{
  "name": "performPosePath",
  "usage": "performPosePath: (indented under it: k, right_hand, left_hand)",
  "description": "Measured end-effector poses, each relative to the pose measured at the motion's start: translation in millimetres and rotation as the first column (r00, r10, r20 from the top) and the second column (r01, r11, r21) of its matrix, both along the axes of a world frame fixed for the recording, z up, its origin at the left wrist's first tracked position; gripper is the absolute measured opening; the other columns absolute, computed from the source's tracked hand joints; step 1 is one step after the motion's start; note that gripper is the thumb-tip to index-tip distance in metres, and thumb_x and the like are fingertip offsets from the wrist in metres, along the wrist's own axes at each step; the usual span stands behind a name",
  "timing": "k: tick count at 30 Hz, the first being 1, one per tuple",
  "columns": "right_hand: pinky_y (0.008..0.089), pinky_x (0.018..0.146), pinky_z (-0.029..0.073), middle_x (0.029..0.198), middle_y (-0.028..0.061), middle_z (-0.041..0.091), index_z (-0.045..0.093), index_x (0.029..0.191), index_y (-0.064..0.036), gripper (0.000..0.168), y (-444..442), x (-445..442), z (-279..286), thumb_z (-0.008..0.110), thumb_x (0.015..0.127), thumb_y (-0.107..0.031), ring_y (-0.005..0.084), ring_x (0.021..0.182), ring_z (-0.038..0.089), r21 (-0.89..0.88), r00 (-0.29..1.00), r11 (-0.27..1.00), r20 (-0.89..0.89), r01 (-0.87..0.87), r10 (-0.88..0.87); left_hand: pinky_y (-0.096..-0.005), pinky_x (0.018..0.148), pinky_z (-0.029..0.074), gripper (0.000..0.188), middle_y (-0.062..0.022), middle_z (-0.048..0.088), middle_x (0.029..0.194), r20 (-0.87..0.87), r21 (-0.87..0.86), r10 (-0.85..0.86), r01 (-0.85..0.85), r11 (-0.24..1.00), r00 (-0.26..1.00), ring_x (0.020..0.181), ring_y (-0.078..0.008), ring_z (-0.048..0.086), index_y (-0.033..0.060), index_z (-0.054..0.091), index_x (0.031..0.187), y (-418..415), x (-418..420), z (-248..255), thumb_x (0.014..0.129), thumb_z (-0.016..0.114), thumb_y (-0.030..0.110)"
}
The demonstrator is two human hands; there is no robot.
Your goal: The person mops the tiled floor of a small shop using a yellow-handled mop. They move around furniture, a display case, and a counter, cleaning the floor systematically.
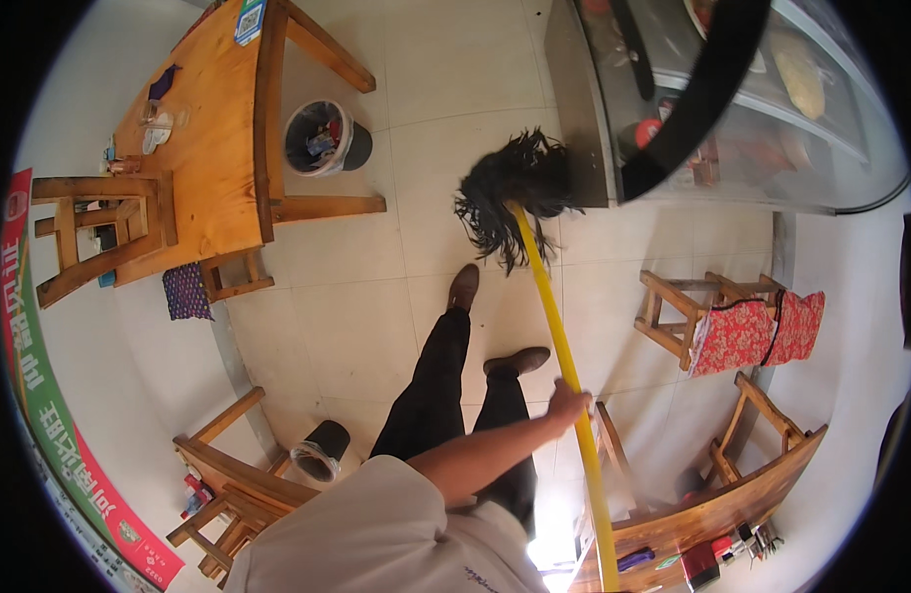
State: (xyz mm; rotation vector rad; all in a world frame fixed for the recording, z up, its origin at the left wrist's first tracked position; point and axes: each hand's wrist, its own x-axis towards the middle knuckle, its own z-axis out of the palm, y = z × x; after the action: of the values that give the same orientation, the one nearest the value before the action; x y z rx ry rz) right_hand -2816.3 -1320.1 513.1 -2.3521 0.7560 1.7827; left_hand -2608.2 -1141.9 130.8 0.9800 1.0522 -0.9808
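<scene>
My left hand [569,405] is closed around the yellow handle [555,319] of a mop, my forearm reaching across my body. The handle runs from the bottom edge up to the mop's black strand head [511,178], which lies on the tiled floor against the base of a glass-fronted display cabinet [581,111]. The strands look slightly blurred. My brown shoes [464,287] stand on the floor below the mop head. My right hand is out of view; the upper end of the handle runs past the bottom edge.
A wooden table [210,148] and a lined waste bin [318,138] stand at the upper left. Another bin [320,451] is at the lower left beside a wooden table [248,474]. Stools with red floral cloth [737,333] stand right; a table [692,526] holds items at the lower right.
</scene>
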Motion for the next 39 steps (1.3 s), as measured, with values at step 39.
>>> performPosePath:
  k: [39]
  right_hand:
    - [0.046, 0.063, 0.053, 0.074, 0.022, 0.065, 0.047, 0.098, 0.001, 0.031, 327.2, 372.6, -341.7, 0.055, 0.095, -0.029, 0.041, 0.068, 0.065, 0.592, 0.963, 0.804, 0.243, -0.056, -0.112]
  left_hand:
    - [-0.0364, 0.047, 0.047, 0.013, -0.0079, 0.047, 0.06, 0.331, 0.327, 0.24, -0.35, 0.878, 0.912, 0.048, -0.0211, 0.048, 0.0045, 0.048, 0.074, 493.2, 345.3, -219.4, 0.086, 0.052, 0.006]
